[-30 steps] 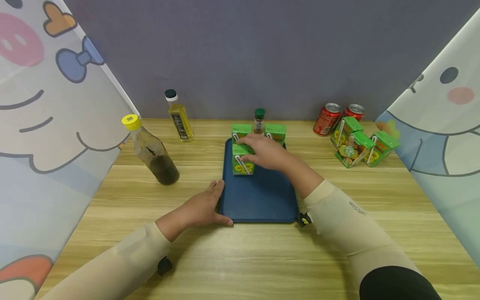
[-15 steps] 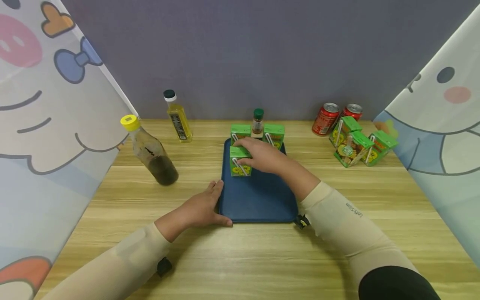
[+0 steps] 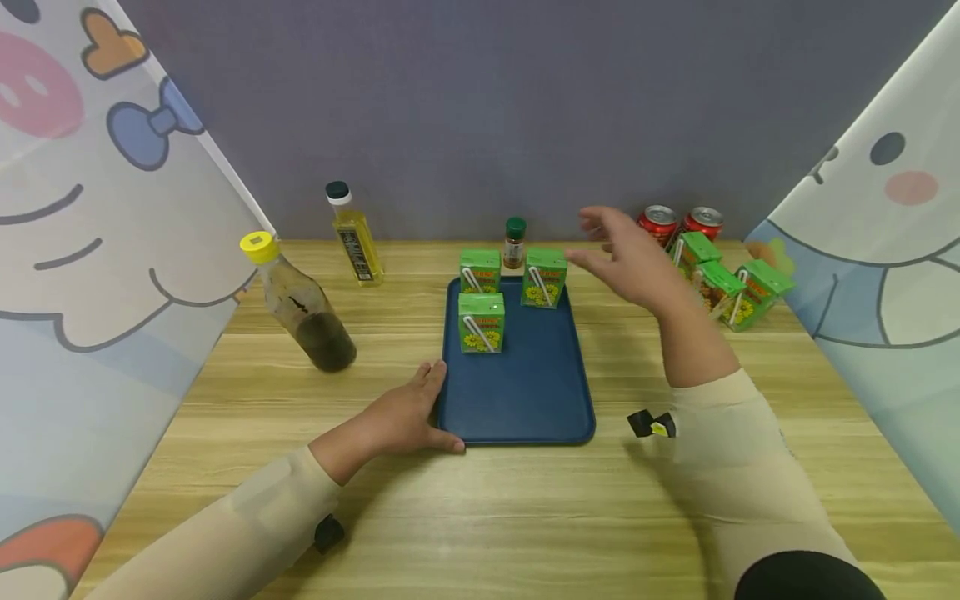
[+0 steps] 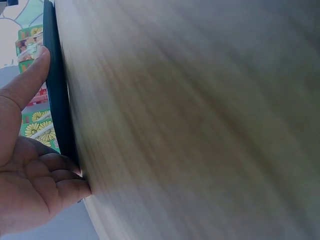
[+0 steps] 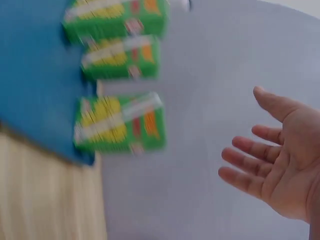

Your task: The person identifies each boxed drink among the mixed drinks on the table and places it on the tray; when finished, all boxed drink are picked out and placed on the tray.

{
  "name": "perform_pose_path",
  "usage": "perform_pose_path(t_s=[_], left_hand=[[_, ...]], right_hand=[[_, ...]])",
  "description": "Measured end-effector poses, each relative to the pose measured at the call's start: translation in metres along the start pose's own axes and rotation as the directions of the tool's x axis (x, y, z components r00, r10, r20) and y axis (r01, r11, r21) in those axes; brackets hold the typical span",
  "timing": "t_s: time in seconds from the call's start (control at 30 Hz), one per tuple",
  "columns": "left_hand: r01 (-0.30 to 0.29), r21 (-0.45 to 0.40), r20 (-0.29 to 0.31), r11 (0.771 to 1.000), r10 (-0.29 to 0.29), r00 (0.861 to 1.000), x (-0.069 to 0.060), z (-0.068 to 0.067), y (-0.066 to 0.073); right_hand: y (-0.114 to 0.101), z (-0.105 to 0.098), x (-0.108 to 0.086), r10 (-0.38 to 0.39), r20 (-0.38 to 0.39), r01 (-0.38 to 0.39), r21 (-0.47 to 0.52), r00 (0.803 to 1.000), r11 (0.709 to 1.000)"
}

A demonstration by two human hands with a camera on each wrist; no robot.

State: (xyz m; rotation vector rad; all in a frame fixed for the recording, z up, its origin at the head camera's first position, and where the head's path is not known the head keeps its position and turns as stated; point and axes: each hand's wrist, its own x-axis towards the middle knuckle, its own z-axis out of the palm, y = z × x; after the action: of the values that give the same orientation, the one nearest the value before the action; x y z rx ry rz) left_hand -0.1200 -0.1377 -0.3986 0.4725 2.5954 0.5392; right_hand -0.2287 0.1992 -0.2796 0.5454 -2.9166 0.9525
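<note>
A dark blue tray (image 3: 525, 392) lies on the wooden table. On it stand a front juice box (image 3: 482, 327), a second juice box (image 3: 478, 268) just behind it, and a third juice box (image 3: 544, 282) at the far right corner. All are green with yellow flowers and white straws. My left hand (image 3: 401, 417) rests against the tray's near left corner, thumb at the front edge, fingers at the left side. In the air right of the tray, my right hand (image 3: 633, 260) holds nothing; its fingers are spread in the right wrist view, apart from the blurred boxes.
Several green juice boxes (image 3: 759, 293) and two red cans (image 3: 703, 222) stand at the right. A small green-capped jar (image 3: 514, 243) is behind the tray. At left stand a yellow oil bottle (image 3: 358, 246) and a yellow-capped dark sauce bottle (image 3: 318, 325). A grey wall (image 3: 480, 117) closes the back.
My right hand has let go of the front juice box and moved right, off the tray. That box shifted slightly toward me beforehand. The left hand stays in place.
</note>
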Motion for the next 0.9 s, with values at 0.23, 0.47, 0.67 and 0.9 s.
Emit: perform_pose_path(t_s=[0.23, 0.47, 0.67, 0.9], left_hand=[[-0.002, -0.001, 0.0, 1.0, 0.002, 1.0, 0.0, 0.0, 0.0], [-0.01, 0.011, -0.005, 1.0, 0.01, 1.0, 0.001, 0.001, 0.0], [0.009, 0.006, 0.001, 1.0, -0.009, 1.0, 0.001, 0.001, 0.0], [0.005, 0.009, 0.002, 1.0, -0.005, 1.0, 0.0, 0.0, 0.002]], right_hand=[[0.062, -0.042, -0.03, 0.224, -0.155, -0.22, 0.04, 0.962, 0.975], [0.121, -0.055, -0.059, 0.377, -0.176, -0.386, -0.015, 0.909, 0.922], [0.157, -0.05, -0.073, 0.458, -0.042, -0.46, -0.113, 0.888, 0.881], [0.18, -0.034, -0.075, 0.497, -0.043, -0.495, 0.044, 0.867, 0.868]])
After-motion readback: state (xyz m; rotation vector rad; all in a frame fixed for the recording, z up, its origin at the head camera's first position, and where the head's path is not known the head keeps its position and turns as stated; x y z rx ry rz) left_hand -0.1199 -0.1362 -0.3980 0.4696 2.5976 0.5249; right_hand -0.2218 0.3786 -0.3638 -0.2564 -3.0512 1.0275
